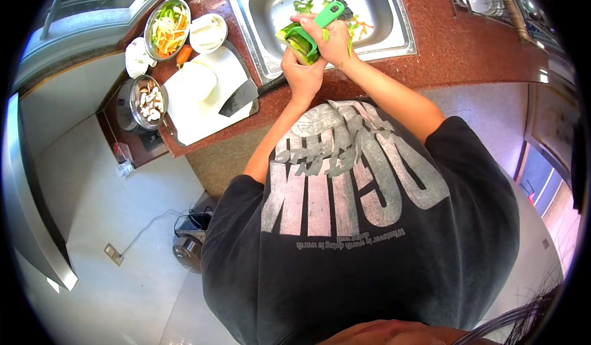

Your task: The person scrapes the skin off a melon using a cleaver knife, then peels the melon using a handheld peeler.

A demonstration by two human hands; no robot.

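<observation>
Above the steel sink [271,56], my right hand [334,42] is closed around a green peeler [330,14], its handle pointing up and away from me. Just below and to the left, my left hand [303,77] grips a thick green vegetable [301,44] with pale patches where the skin is off. The peeler's head lies against the vegetable, and my fingers partly hide both. Green peel strips [305,1] and some orange shavings [362,26] lie in the basin.
Left of the sink, a white cutting board [184,120] holds a knife [239,99] and a pale rounded piece [198,81]. Around it stand a bowl of cut vegetables [167,28], a white bowl [208,33], a bowl of mushroom pieces [149,102] and a carrot [184,54].
</observation>
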